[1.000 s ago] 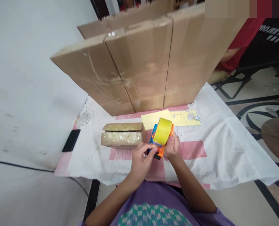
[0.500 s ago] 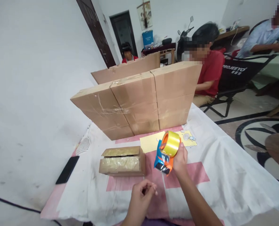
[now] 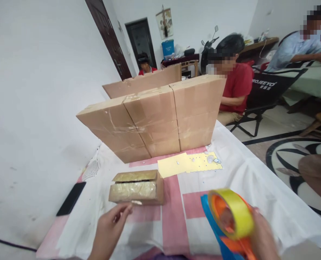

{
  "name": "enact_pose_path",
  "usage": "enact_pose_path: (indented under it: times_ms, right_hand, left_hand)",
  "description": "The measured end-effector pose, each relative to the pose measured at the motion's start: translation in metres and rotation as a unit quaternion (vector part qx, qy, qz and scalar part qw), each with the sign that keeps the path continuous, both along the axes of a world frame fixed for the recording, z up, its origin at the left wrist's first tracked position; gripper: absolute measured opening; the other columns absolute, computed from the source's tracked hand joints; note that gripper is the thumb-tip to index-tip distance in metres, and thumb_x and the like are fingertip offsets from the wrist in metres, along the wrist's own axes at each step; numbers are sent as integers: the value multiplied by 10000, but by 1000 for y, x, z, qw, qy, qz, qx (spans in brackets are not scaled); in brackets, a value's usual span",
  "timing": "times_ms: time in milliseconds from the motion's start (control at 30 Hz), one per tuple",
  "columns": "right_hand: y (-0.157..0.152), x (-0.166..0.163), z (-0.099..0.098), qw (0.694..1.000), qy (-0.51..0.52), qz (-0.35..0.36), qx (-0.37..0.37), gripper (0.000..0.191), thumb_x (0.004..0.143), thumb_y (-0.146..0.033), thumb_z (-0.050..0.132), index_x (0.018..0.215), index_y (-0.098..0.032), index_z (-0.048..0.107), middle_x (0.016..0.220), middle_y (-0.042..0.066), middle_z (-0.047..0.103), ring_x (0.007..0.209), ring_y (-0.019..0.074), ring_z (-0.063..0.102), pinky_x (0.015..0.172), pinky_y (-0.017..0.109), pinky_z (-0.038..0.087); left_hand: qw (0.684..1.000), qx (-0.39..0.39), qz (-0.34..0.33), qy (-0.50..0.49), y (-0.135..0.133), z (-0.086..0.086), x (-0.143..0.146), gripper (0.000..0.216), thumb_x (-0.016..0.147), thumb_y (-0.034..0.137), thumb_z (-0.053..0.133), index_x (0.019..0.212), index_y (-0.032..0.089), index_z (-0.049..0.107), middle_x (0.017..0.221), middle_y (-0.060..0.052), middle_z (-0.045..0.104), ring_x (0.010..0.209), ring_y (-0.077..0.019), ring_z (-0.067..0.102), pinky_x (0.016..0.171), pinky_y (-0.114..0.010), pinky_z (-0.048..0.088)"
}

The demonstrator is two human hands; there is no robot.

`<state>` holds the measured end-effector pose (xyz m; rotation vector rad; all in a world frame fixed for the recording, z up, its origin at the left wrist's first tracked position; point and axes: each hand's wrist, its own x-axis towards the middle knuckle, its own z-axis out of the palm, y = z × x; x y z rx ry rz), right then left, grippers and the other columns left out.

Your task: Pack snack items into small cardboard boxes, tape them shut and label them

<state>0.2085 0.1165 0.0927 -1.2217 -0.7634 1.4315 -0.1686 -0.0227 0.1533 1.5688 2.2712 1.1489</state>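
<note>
My right hand (image 3: 262, 234) grips an orange and blue tape dispenser (image 3: 225, 225) with a yellow tape roll (image 3: 236, 211), low at the right and close to the camera. My left hand (image 3: 110, 227) reaches forward with its thumb and fingers pinched on what looks like a thin strip of clear tape. Its fingertips are just short of the small cardboard box (image 3: 136, 186) wrapped in tape, which lies on the white and pink table cloth (image 3: 174, 216).
A wall of large cardboard boxes (image 3: 152, 121) stands across the back of the table. Yellow paper sheets (image 3: 187, 162) lie before it. A black phone (image 3: 70, 198) rests at the left edge, with a white perforated object (image 3: 91, 169) behind it. Other people sit beyond the boxes and at the right.
My right hand has swung the dispenser down and to the right, nearer the camera. My left hand has moved left and forward toward the small box.
</note>
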Motion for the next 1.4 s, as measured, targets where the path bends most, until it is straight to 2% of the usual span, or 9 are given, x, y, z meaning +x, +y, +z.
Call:
enact_pose_path:
  times_ms: [133, 300, 400, 467, 533, 600, 767, 1100, 1400]
  right_hand:
    - [33, -30, -14, 987, -133, 81, 26, 581, 622, -750, 742, 818, -210, 649, 699, 82, 708, 635, 301, 665, 595, 448, 566]
    - [58, -38, -27, 927, -345, 110, 95, 546, 752, -706, 640, 906, -182, 631, 832, 113, 703, 790, 307, 658, 725, 465, 530]
    - [51, -24, 4, 864, -475, -10, 169, 593, 723, -646, 730, 1045, -159, 625, 905, 105, 661, 860, 294, 616, 786, 457, 496]
    - [40, -35, 39, 859, -459, -12, 228, 490, 804, -578, 711, 1081, -182, 631, 897, 74, 634, 837, 257, 602, 781, 417, 487]
    - [27, -69, 74, 864, -375, 111, 316, 288, 908, -495, 643, 982, -216, 655, 841, 45, 622, 795, 223, 595, 759, 377, 482]
    - [19, -117, 99, 815, -317, 245, 418, 228, 919, -444, 668, 1000, -231, 677, 895, 50, 628, 871, 231, 601, 801, 378, 481]
    - [19, -213, 112, 724, -302, 385, 486, 132, 880, -293, 742, 975, -206, 713, 977, 58, 639, 959, 242, 594, 863, 390, 451]
    - [39, -209, 111, 824, -138, 413, 361, 130, 891, -207, 670, 770, -195, 716, 808, 3, 621, 788, 151, 593, 715, 284, 445]
    - [67, -200, 102, 839, -214, 371, 336, 171, 876, -229, 638, 720, -191, 697, 756, 10, 642, 785, 169, 583, 736, 301, 419]
  left_hand:
    - [979, 57, 105, -166, 26, 29, -2, 328, 770, 520, 758, 767, 192, 742, 713, -42, 745, 689, -200, 689, 634, -263, 542]
    - [935, 92, 136, -314, 45, 33, -9, 333, 678, 466, 809, 798, 168, 722, 615, -16, 676, 567, -138, 575, 546, -245, 456]
    - [935, 86, 130, -319, 37, 31, -8, 289, 701, 426, 808, 815, 171, 731, 607, -10, 665, 579, -133, 577, 573, -246, 465]
    - [938, 77, 117, -317, 31, 30, -3, 268, 729, 415, 801, 830, 176, 737, 618, -13, 670, 599, -140, 596, 603, -256, 488]
    - [940, 64, 105, -319, 27, 28, 5, 258, 752, 416, 794, 841, 181, 741, 630, -13, 678, 610, -148, 613, 626, -268, 508]
    - [939, 54, 94, -325, 26, 25, 13, 252, 766, 419, 794, 844, 185, 741, 645, -13, 689, 623, -154, 633, 653, -277, 524]
    - [944, 49, 58, -322, 23, 21, 27, 284, 778, 447, 799, 862, 182, 739, 693, -20, 718, 658, -169, 671, 688, -291, 537]
    - [938, 9, 48, -343, 16, 22, 33, 444, 804, 489, 775, 1088, 160, 685, 622, -9, 712, 608, -150, 634, 636, -260, 473]
    - [931, 25, 26, -364, 33, 10, 64, 355, 845, 428, 732, 1068, 178, 616, 713, -25, 751, 702, -168, 699, 711, -274, 502]
